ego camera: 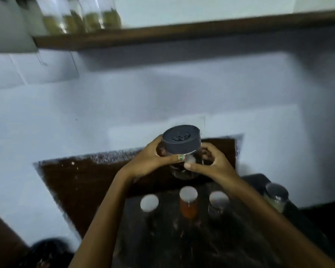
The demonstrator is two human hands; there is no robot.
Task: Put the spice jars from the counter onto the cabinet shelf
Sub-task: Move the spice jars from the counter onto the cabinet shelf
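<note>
**Two hands carry a dark-lidded jar up from the counter**

A pale tiled wall fills the background, with a dark wooden cabinet shelf (182, 33) running across the top and a dark, speckled counter (81, 182) below.

The left hand (151, 159) wraps the jar's left side, thumb laid across the front just under the lid. The right hand (209, 163) cups the right side, thumb pressed against the glass and fingers curled behind. Both are closed firmly on the grey-lidded spice jar (182, 151), which is held upright and clear of the counter, well below the shelf. The two-handed hold probably suits a wide, smooth glass body that one palm would not span safely; keeping it upright guards the dark contents, though the lid looks seated.

Outward from the hands, three white-capped jars wait in a row on the counter: a left white-capped jar (149, 203), an orange spice jar (188, 204) in the middle and a right white-capped jar (218, 202). A dark-lidded jar of pale contents (276, 196) stands further right. On the shelf's left end, blurred glass jars of greenish spice (81, 18) already stand together, leaving open room to their right, the likely spot for this one.
</note>
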